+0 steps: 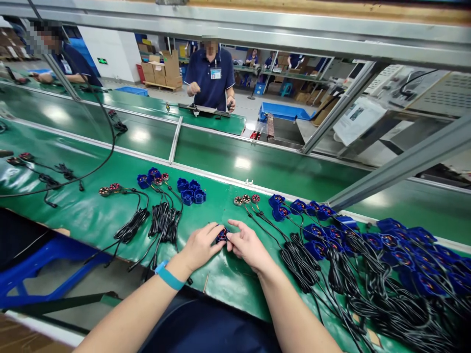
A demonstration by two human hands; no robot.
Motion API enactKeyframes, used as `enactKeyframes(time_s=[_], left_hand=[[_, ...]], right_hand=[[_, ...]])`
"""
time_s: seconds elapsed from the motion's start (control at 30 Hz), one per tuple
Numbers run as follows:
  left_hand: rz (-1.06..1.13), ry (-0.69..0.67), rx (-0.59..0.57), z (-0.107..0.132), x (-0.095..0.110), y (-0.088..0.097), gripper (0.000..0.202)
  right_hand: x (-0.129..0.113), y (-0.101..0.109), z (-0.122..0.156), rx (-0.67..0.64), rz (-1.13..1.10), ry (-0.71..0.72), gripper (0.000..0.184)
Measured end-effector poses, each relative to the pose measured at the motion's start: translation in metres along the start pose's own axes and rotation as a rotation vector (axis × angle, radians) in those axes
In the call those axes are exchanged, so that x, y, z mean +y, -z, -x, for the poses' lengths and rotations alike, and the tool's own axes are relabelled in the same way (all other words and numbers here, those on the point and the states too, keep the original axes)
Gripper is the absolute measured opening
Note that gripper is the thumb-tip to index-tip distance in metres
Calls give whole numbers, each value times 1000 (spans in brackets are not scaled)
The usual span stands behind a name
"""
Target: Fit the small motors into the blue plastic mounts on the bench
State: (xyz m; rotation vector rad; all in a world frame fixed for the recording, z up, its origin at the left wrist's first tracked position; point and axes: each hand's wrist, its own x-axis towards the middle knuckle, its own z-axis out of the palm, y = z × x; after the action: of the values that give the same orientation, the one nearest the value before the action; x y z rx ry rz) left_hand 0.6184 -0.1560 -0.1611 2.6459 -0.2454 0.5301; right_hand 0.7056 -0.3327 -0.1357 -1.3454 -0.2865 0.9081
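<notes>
My left hand [200, 246] and my right hand [247, 243] meet over the green belt [91, 220] and both pinch a small blue round part [222, 236] between their fingertips. A blue band sits on my left wrist. Just beyond the hands lie three small round metal pieces [246, 199] with black leads. To the right spreads a big heap of blue parts with coiled black cables [371, 255]. To the left lie blue caps [191, 190] and bundled black cables [164, 220].
A second green conveyor [257, 166] runs behind a metal rail. A person in a dark blue shirt [210, 76] works at the far side, another person's arm shows at the far left. A slanted metal post [397, 166] crosses at right. A blue stool [44, 264] stands lower left.
</notes>
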Motion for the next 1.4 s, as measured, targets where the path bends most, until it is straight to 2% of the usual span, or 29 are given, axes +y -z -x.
enactKeyframes(time_s=[0.07, 0.17, 0.5, 0.8, 1.13, 1.4], left_hand=[[-37, -1, 13, 1, 0, -1, 36], [-64, 5, 11, 2, 1, -1, 30], [-45, 21, 9, 0, 7, 3, 28], [-28, 48, 9, 2, 7, 0, 29], [15, 30, -6, -1, 8, -2, 29], [33, 26, 11, -1, 5, -3, 32]], right_hand=[[-1, -2, 1, -25, -75, -49, 96], [-1, -1, 0, -52, -120, -90, 103], [-3, 1, 0, -93, -133, -74, 105], [1, 4, -3, -141, -107, -69, 104], [7, 11, -7, -126, 52, -65, 73], [8, 6, -12, -41, 140, -98, 65]])
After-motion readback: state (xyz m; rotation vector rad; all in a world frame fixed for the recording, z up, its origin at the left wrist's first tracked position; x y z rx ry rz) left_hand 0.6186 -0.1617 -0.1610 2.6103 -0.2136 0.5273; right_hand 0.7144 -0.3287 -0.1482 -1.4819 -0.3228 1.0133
